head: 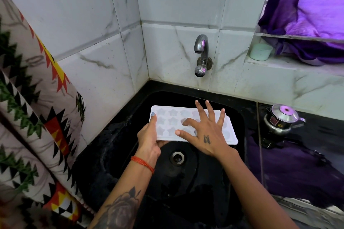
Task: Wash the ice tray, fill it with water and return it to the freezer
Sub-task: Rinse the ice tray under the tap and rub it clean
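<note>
A white ice tray (pixel 168 120) with star-shaped cells is held level over the black sink (pixel 240 122), above the drain (pixel 177 157). My left hand (pixel 149 140) grips the tray's near left corner, thumb lying along the top of its left edge and fingers underneath. My right hand (pixel 205 132) lies on the tray's top with fingers spread, the index finger bent down into a cell. The chrome tap (pixel 201 50) on the tiled wall behind the sink gives no visible water.
A steel kettle-like pot (pixel 282 119) stands on the black counter (pixel 316 135) right of the sink. A pale cup (pixel 260 52) sits on the window ledge beside purple cloth (pixel 312 5). A patterned fabric (pixel 28 108) hangs along the left.
</note>
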